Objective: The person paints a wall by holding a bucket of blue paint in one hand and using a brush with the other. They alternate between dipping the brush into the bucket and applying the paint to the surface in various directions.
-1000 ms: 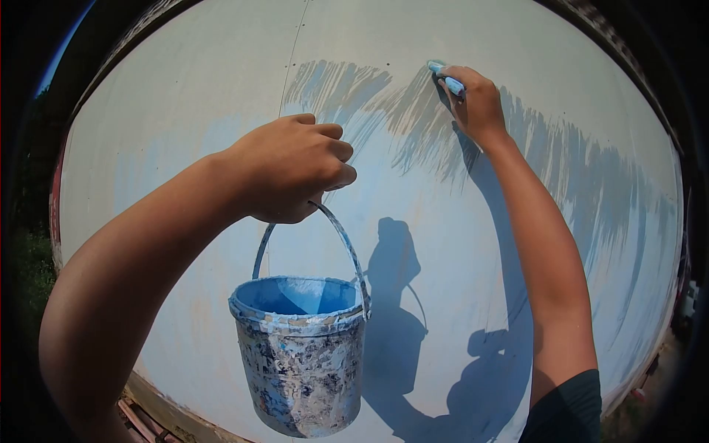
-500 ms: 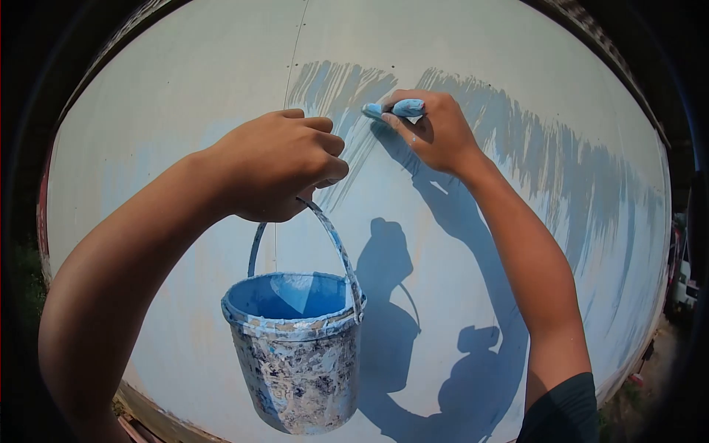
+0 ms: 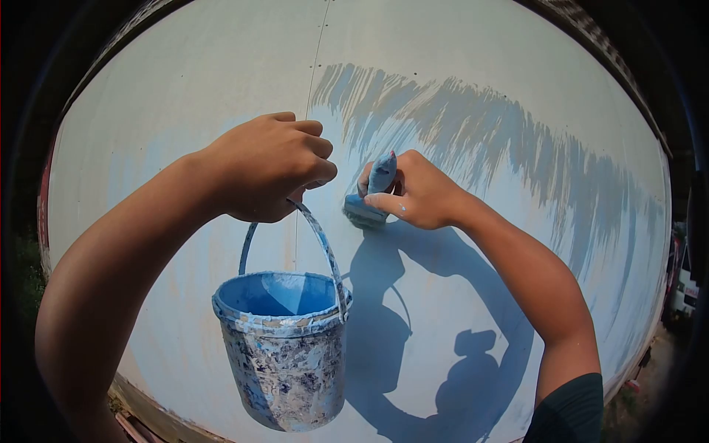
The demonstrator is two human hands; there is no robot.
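Sunlit and pale, the big curved wall (image 3: pixel 473 44) is being coated in light blue, streaky strokes fading out along the upper edge. Within the last second the paintbrush (image 3: pixel 371 193) has been drawn down from those high streaks to mid-wall, so the band is being widened downward. It is being gripped in the closed right hand (image 3: pixel 413 193), bristles pressed to the wall left of the fingers. The paint bucket (image 3: pixel 284 347) is being hung by its handle from the clenched left hand (image 3: pixel 266 166).

Both arms raised — left hand (image 3: pixel 267 166) fisted, right hand (image 3: pixel 413 190) gripping.
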